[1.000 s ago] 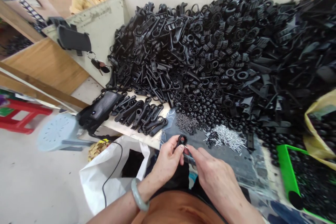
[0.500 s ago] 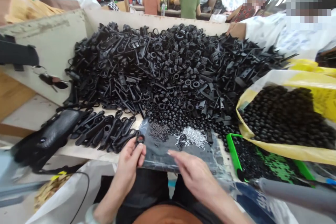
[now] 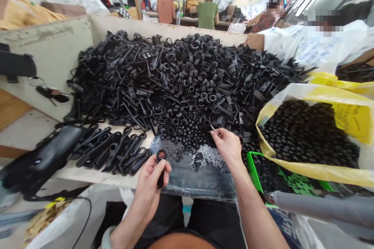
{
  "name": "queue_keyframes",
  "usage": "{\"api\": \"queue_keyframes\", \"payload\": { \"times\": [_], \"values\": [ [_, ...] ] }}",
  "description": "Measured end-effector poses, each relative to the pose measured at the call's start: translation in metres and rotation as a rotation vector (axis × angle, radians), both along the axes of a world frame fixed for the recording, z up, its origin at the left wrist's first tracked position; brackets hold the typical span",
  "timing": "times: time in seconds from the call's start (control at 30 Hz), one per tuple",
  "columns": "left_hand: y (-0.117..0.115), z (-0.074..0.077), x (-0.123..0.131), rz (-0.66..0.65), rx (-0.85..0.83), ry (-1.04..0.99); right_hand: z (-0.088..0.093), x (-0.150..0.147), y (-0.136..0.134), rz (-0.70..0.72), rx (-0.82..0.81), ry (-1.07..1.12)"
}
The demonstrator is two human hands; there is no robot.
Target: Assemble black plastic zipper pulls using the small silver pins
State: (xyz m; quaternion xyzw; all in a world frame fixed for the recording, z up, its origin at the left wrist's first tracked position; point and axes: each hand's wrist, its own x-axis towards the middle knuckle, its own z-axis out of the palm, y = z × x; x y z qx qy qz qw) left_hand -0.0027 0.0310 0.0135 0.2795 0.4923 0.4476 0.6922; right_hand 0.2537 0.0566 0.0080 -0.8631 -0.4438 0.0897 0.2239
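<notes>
Holding a black plastic part (image 3: pixel 160 167) upright in your left grip (image 3: pixel 149 186), you clench it between thumb and fingers, its ring end up and its shank running down across the palm. Your right grip (image 3: pixel 229 146) sits well to the right of that, pinching a thin metal pin (image 3: pixel 214 129) at the fingertips, its point angled up and to the left toward the near edge of the heap. Just ahead of the left grip, a small pile of dark pins (image 3: pixel 172 149) lies beside a black plastic sheet (image 3: pixel 201 181), and a small pile of silver pins (image 3: pixel 206 155) lies just ahead and to the left of the right grip, with plenty left in both. Beyond them rises a large heap of black plastic parts (image 3: pixel 175 81), far bigger than anything else on the surface (image 3: pixel 96 175); as far as you can judge, most of the parts lie loose there. To the left of the left grip, a short row of long black parts (image 3: pixel 111 149) lies side by side. Right of the right grip are a green tray (image 3: pixel 253 167) of round black pieces and a yellow-and-white bag (image 3: pixel 344 116) heaped with more. Across the heap, a co-worker's hand (image 3: pixel 253 41) rests at the far side.
</notes>
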Motion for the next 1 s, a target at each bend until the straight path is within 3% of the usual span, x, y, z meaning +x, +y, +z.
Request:
{"api": "queue_keyframes", "payload": {
  "times": [0.2,0.27,0.4,0.47,0.6,0.87,1.0],
  "values": [
    [0.0,0.004,0.01,-0.08,-0.084,-0.083,0.019,-0.012,-0.04,0.004,0.031,-0.101],
    [-0.002,0.004,0.016,-0.083,-0.079,-0.117,0.026,-0.025,-0.06,0.154,0.102,-0.206],
    [-0.01,0.006,0.028,-0.13,-0.061,-0.197,0.033,-0.062,-0.088,0.599,0.193,-0.33],
    [-0.013,0.007,0.03,-0.12,-0.053,-0.21,0.034,-0.079,-0.094,0.695,0.214,-0.395],
    [-0.014,0.005,0.024,-0.105,-0.07,-0.249,0.031,-0.097,-0.096,0.732,0.262,-0.418],
    [-0.015,-0.001,0.012,-0.089,-0.06,-0.349,0.001,-0.096,-0.092,0.706,0.452,0.055],
    [-0.017,0.0,0.015,-0.08,-0.056,-0.358,-0.009,-0.098,-0.095,0.716,0.548,0.158]
  ]
}}
